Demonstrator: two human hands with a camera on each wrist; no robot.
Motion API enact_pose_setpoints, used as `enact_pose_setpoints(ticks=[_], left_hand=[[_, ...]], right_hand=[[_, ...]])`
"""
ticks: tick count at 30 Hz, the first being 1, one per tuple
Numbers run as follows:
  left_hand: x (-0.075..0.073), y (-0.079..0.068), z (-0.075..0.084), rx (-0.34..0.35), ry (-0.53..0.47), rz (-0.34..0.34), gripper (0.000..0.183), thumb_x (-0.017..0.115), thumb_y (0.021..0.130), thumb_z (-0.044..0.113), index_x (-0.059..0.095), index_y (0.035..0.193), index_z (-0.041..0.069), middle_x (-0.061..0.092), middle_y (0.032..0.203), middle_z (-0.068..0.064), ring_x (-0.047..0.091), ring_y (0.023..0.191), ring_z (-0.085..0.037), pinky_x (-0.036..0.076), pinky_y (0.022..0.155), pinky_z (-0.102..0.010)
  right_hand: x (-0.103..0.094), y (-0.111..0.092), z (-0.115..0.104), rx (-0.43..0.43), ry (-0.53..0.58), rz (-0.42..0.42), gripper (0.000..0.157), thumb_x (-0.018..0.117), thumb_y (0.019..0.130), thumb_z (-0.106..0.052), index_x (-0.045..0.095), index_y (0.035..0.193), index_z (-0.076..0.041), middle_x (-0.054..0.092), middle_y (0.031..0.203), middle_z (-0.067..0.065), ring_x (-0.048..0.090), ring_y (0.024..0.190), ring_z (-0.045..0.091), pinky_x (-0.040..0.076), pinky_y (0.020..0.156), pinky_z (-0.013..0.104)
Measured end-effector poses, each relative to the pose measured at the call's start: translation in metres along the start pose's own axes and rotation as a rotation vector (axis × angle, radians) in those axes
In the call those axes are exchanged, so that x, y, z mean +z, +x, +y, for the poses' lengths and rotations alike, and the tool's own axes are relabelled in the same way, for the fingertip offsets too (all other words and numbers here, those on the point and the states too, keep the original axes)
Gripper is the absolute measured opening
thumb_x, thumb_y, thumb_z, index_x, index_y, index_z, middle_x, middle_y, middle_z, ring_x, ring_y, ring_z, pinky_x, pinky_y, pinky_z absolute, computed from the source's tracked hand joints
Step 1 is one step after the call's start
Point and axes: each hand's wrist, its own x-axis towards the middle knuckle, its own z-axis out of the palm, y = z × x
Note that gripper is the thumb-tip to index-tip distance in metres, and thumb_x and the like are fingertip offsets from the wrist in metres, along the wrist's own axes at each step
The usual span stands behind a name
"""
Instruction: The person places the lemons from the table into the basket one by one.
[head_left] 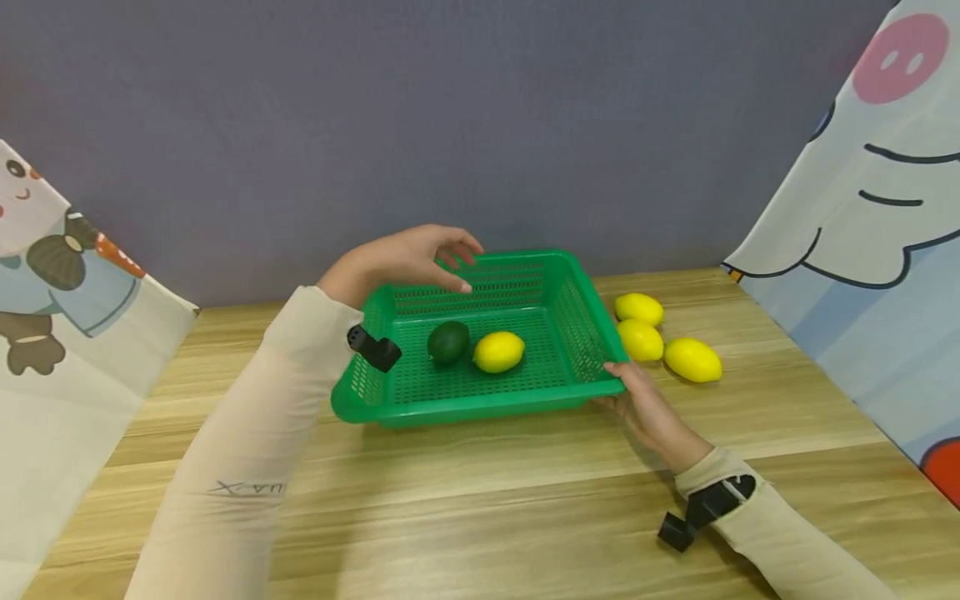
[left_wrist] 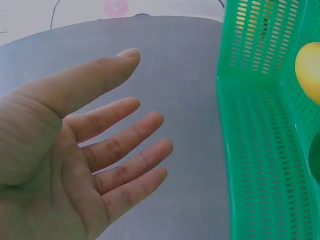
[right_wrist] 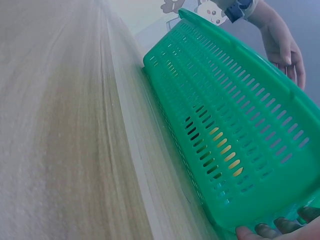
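Note:
A green slotted plastic basket (head_left: 480,408) stands on the wooden table. Inside lie a yellow lemon (head_left: 498,352) and a dark green rounded fruit (head_left: 448,342), side by side. My right hand (head_left: 647,410) grips the basket's near right corner, thumb over the rim and fingers underneath. In the right wrist view its fingertips (right_wrist: 286,225) show at the lower edge, against the basket's underside. Over the basket's far left part hovers my left hand (head_left: 408,260). The left wrist view shows its fingers (left_wrist: 117,147) spread and relaxed, holding nothing, apart from the basket wall (left_wrist: 260,150).
Outside the basket's right side, three more lemons lie close together on the table: one farther back (head_left: 639,309), a middle lemon (head_left: 640,340) and a nearer lemon (head_left: 693,360). A grey wall panel (head_left: 480,133) rises behind the table. Printed cartoon sheets (head_left: 862,208) flank both sides.

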Motion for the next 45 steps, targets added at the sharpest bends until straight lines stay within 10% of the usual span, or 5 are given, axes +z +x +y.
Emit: enact_pose_setpoints(ticks=[40, 45], left_hand=[[-0.001, -0.121, -0.116, -0.056, -0.036, 0.274, 0.042, 0.055, 0.096, 0.022, 0.048, 0.133, 0.003, 0.057, 0.125, -0.018, 0.055, 0.111, -0.029, 0.047, 0.091, -0.039], [0.002, -0.126, -0.138, -0.119, -0.009, 0.288, 0.042, 0.053, 0.097, 0.025, 0.048, 0.131, -0.001, 0.057, 0.121, -0.022, 0.054, 0.11, -0.036, 0.042, 0.094, -0.054]], right_hand=[[-0.001, -0.001, -0.001, -0.023, 0.026, -0.015, 0.025, 0.035, 0.099, -0.014, 0.042, 0.121, -0.006, 0.055, 0.107, 0.0, 0.054, 0.098, 0.01, 0.049, 0.086, 0.027], [-0.002, -0.003, -0.001, -0.026, 0.023, -0.024, 0.027, 0.034, 0.099, -0.015, 0.041, 0.124, -0.006, 0.055, 0.108, 0.0, 0.054, 0.1, 0.01, 0.048, 0.087, 0.027]])
